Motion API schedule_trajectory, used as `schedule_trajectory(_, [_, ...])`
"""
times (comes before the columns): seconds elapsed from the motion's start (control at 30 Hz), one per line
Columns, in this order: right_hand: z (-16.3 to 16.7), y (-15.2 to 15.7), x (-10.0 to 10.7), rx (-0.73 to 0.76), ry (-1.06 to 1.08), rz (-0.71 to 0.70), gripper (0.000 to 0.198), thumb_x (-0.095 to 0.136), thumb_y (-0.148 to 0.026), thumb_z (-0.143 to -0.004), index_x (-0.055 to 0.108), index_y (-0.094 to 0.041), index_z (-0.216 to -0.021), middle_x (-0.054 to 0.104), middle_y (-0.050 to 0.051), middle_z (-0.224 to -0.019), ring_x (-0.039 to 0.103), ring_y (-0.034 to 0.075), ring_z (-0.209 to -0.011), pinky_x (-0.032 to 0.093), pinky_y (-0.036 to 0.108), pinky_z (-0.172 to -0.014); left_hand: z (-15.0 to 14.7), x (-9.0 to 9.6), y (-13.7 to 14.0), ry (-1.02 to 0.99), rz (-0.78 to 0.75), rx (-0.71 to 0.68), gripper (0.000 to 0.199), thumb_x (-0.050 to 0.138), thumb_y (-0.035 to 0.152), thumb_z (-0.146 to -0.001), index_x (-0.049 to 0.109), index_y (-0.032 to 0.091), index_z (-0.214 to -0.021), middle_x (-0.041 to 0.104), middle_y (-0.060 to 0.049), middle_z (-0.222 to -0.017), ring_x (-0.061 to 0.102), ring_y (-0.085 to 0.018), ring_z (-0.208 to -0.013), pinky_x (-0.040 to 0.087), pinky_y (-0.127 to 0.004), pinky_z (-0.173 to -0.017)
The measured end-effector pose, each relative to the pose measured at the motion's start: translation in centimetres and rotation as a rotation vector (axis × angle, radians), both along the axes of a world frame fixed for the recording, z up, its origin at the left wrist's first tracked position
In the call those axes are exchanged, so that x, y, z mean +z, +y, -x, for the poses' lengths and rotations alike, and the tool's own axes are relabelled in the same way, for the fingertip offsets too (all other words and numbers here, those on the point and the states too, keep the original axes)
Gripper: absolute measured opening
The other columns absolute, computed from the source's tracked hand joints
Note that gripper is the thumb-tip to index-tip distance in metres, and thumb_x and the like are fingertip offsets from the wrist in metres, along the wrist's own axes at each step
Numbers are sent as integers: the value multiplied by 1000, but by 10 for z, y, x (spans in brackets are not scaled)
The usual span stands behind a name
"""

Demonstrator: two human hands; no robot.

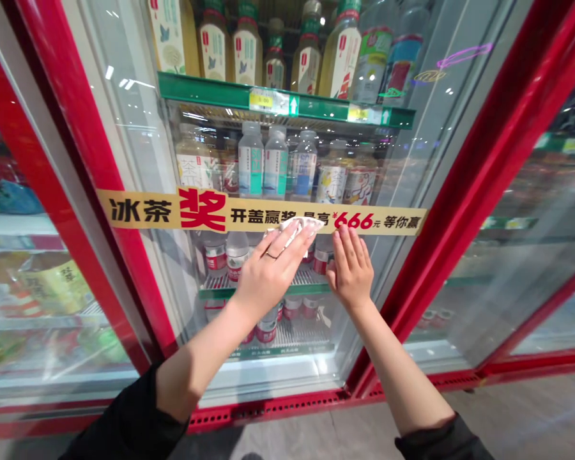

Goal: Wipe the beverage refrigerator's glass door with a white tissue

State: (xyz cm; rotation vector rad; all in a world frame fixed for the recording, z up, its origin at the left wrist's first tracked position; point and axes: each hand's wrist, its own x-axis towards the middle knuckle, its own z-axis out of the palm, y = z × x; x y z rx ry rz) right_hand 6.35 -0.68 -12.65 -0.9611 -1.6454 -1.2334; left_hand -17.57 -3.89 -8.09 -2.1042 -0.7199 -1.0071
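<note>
My left hand [271,271], with a ring on one finger, presses a crumpled white tissue [311,225] against the glass door [402,166] of a drinks fridge. The tissue covers part of a yellow printed strip [249,223] stuck across the glass. Just to the right, my right hand [351,265] lies flat at the strip's lower edge, fingers stretched out and holding nothing. Behind the glass, bottles [275,163] stand on the middle shelf, with more on the shelves above and below.
Red door frames [464,185] run along both sides of the glass. A green shelf edge [211,89] carries price tags. Neighbouring fridge doors flank this one, with packaged goods [57,281] behind the left one. Grey floor tiles [522,415] lie below.
</note>
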Motion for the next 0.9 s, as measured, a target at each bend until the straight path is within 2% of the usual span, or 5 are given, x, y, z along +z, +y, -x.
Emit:
schedule_trajectory(0.23, [0,3,2,58,19,-47,78,42,-27,-104,17,-21,-177,52,10,-166,54,29,-153,42,43,-133,64,2,-6,-147,-101,130,88,45,0,-104,11,38,-176,47,1,-169,43,-24,-160,36,-48,-138])
schedule_trajectory(0.4, [2,4,4,79,29,-77,79,45,-21,-102,20,-21,-177,39,8,-174,47,28,-158,34,40,-137,30,17,4,-294,-155,177,82,41,0,-105,15,32,-176,38,0,-175,32,-27,-166,31,-55,-141])
schedule_trajectory(0.57, [2,4,5,100,21,-83,82,46,-17,-100,19,-25,-177,35,3,-176,44,26,-160,33,38,-137,-16,-7,9,-115,-123,140,72,52,12,-107,28,22,-175,35,-1,-176,28,-23,-167,33,-46,-141])
schedule_trajectory(0.73, [-3,4,8,111,-11,-92,79,45,-18,-102,19,-22,-177,26,0,-178,33,24,-165,26,37,-140,2,-34,7,-22,-295,142,58,47,10,-108,47,21,-165,47,6,-169,40,-15,-162,24,-33,-142])
schedule_trajectory(0.9, [-5,4,8,113,-51,-55,84,46,-14,-101,10,-21,-177,29,5,-179,35,25,-165,33,43,-138,15,-18,16,-207,-307,171,73,46,0,-103,37,24,-171,52,-1,-168,41,-22,-163,30,-43,-140])
